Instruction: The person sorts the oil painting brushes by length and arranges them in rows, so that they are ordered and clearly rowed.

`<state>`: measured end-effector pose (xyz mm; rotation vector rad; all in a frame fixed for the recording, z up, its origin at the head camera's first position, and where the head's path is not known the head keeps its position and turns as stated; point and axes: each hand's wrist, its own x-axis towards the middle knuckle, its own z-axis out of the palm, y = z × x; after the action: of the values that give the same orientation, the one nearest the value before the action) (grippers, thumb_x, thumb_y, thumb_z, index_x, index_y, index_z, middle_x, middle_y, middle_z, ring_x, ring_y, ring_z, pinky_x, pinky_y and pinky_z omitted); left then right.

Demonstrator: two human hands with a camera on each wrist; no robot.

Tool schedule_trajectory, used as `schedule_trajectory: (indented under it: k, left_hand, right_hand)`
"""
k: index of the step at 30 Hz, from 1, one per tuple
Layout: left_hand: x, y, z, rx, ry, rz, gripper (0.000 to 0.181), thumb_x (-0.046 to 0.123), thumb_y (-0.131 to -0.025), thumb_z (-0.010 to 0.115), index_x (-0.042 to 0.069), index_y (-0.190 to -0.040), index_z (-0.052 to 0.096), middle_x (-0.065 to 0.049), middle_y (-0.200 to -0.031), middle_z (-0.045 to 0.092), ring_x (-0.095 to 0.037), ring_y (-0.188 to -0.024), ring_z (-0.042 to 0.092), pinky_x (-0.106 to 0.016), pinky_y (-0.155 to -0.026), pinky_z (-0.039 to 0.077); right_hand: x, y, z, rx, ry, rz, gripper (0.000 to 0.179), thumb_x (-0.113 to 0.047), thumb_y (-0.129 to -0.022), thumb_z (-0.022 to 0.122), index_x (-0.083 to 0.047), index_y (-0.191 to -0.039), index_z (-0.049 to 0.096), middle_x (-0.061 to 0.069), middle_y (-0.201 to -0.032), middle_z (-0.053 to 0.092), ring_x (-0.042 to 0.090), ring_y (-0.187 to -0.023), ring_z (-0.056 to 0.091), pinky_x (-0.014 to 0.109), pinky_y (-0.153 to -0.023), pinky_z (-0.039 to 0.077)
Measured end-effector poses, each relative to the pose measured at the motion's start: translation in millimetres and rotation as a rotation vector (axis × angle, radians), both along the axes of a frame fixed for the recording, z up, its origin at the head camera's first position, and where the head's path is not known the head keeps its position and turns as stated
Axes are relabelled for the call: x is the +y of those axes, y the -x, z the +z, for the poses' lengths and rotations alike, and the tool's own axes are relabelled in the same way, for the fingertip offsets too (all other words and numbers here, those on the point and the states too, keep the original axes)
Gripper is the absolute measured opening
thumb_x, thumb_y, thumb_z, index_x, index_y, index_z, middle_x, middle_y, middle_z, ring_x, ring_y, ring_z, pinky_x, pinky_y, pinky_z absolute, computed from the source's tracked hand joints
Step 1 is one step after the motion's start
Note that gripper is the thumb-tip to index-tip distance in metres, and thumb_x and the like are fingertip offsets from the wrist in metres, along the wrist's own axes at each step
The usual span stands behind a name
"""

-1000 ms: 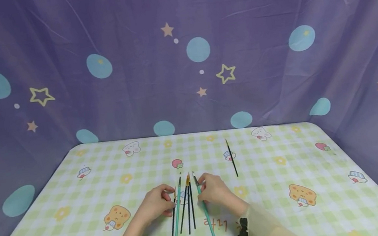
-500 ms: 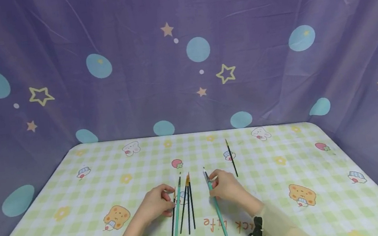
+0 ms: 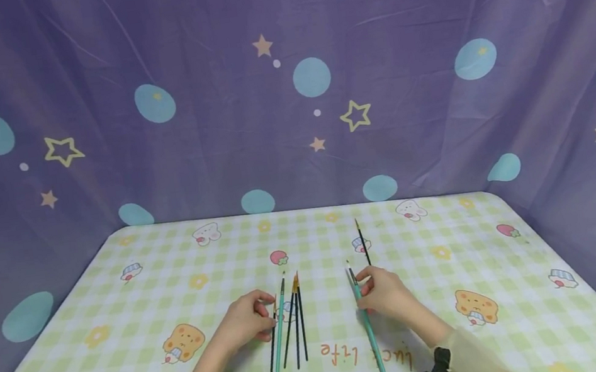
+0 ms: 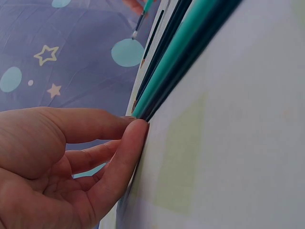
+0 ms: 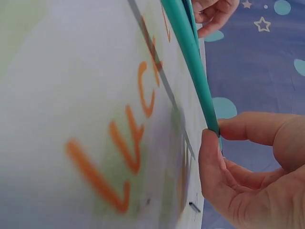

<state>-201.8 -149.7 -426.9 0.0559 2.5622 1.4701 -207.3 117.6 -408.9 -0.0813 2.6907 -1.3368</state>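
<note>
My right hand pinches a teal paintbrush between thumb and fingertips, near its bristle end. In the right wrist view, that teal handle stands a little off the tabletop, its shadow falling apart from it. My left hand pinches a thin black paintbrush near its bristles. Close along it lies another teal paintbrush; whether the left fingertips touch this one too, I cannot tell. Several black paintbrushes with golden bristles lie beside it, their tips close together.
A lone black paintbrush lies farther back, its lower end hidden behind my right hand. The table has a green checked cloth printed with cartoons. A purple curtain hangs behind the table and along its sides.
My right hand has carried its teal paintbrush rightward, away from the group of brushes, and now covers the lone black brush's lower end. The left hand and its brushes have stayed put.
</note>
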Motion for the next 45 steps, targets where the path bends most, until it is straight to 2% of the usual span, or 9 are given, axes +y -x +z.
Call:
schedule_trajectory:
  k: [10,19,26,36,45]
  left_hand:
    - [0.3,-1.0,0.4,-0.002,-0.004,0.003,0.035,-0.005,-0.074,0.065,0.000,-0.108,0.057,-0.009,-0.073,0.047,-0.016,-0.049,0.054,-0.029,-0.047,0.053]
    - [-1.1,-1.0,-0.4,-0.002,-0.010,-0.001,0.033,-0.004,-0.075,0.065,0.000,-0.107,0.057,-0.009,-0.073,0.047,-0.016,-0.049,0.055,-0.029,-0.047,0.053]
    - [-1.0,-0.6,0.6,-0.008,0.002,0.004,0.033,-0.004,-0.075,0.065,0.001,-0.107,0.057,-0.009,-0.073,0.047,-0.017,-0.049,0.055,-0.029,-0.047,0.053]
    - [-0.2,1.1,0.1,-0.015,0.009,0.024,0.033,-0.004,-0.075,0.066,0.002,-0.106,0.058,-0.009,-0.074,0.047,-0.017,-0.050,0.055,-0.029,-0.047,0.053]
    - [1.7,-0.4,4.5,-0.022,0.006,0.029,0.032,-0.005,-0.075,0.065,0.001,-0.105,0.058,-0.009,-0.073,0.047,-0.017,-0.049,0.055,-0.029,-0.046,0.053]
  right_hand:
    - [19.3,-14.6,-1.3,-0.043,0.021,-0.052,0.041,0.003,-0.069,0.069,0.002,-0.108,0.055,0.006,-0.078,0.056,0.013,-0.059,0.055,0.027,-0.051,0.054]
    - [32.5,-22.5,-4.1,-0.056,0.018,-0.085,0.040,0.003,-0.066,0.071,0.002,-0.103,0.056,0.006,-0.076,0.056,0.014,-0.060,0.054,0.027,-0.052,0.052]
    - [38.5,-27.8,-4.7,-0.106,0.007,-0.082,0.042,0.003,-0.066,0.071,0.001,-0.104,0.055,0.006,-0.076,0.055,0.014,-0.061,0.053,0.027,-0.053,0.053]
    - [37.3,-31.7,-3.6,-0.104,-0.013,-0.070,0.041,0.003,-0.065,0.072,0.000,-0.102,0.055,0.004,-0.074,0.054,0.013,-0.059,0.052,0.026,-0.051,0.052]
    - [36.6,-32.4,-3.8,-0.097,-0.049,-0.057,0.043,0.001,-0.063,0.072,-0.001,-0.102,0.055,0.003,-0.072,0.053,0.013,-0.057,0.050,0.025,-0.049,0.050]
